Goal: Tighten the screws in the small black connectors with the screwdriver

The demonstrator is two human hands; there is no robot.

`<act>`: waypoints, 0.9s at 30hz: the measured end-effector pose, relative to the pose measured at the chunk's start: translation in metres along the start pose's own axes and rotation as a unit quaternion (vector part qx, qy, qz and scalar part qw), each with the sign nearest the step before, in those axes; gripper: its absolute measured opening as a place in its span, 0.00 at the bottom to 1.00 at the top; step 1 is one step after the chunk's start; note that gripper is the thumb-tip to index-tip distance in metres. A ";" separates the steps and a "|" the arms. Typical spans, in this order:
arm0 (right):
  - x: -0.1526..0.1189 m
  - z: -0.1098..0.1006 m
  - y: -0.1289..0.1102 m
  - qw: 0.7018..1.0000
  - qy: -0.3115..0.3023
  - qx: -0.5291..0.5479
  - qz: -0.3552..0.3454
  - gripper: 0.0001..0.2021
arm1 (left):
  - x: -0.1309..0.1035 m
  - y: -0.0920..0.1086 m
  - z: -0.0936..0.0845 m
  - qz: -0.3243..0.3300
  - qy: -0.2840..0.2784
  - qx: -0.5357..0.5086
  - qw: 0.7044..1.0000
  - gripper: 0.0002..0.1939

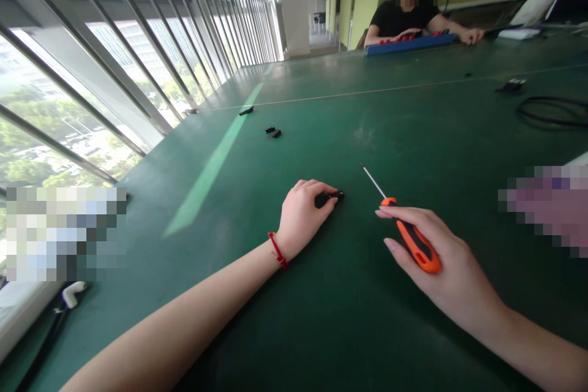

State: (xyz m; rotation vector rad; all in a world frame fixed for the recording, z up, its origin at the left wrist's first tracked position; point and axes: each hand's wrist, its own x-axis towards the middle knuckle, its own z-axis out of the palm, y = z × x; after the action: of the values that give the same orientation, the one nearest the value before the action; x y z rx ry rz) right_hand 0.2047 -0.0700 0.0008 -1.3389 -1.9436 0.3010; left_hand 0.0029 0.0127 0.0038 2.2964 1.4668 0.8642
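Observation:
My left hand (303, 211) rests on the green tabletop, its fingers closed on a small black part (328, 197) whose exact kind I cannot make out. To the right, my right hand (441, 257) holds a screwdriver (418, 248) with an orange and black handle. The thumb sits a little apart from the handle, while the other fingers lie along it. The screwdriver's thin metal shaft points up and to the left, its tip apart from the black part.
Small black pieces (274, 133) lie farther up the green table (321, 153). A coiled black cable (551, 111) is at the right. Across the table a person (404, 12) sits behind a blue tray (411, 44). Metal railings (147, 6) line the left side.

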 end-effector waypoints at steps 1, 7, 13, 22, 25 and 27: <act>0.000 0.002 0.001 1.000 -0.017 -0.025 0.004 0.17 | 0.000 0.000 0.000 -0.002 0.000 -0.001 1.000 0.08; -0.002 0.008 0.002 0.979 -0.115 -0.167 -0.038 0.26 | 0.001 -0.001 0.001 -0.002 0.000 -0.011 1.000 0.08; -0.001 0.006 0.001 0.973 -0.141 -0.180 -0.039 0.27 | 0.002 -0.001 0.000 -0.018 0.004 -0.043 0.999 0.08; -0.002 0.008 0.004 0.970 -0.145 -0.187 -0.048 0.26 | 0.004 -0.002 -0.001 -0.048 0.001 -0.088 0.995 0.07; -0.002 0.008 0.004 0.968 -0.152 -0.195 -0.050 0.26 | 0.004 -0.001 -0.002 -0.048 -0.004 -0.092 0.995 0.07; -0.002 0.008 0.004 0.967 -0.154 -0.194 -0.050 0.26 | 0.004 -0.001 -0.002 -0.049 -0.005 -0.091 0.995 0.07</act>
State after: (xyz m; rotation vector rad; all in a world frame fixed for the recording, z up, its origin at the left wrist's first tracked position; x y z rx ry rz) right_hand 0.2025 -0.0682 -0.0078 -1.4991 -2.4173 0.0822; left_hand 0.0022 0.0163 0.0062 2.0775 1.4196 0.9160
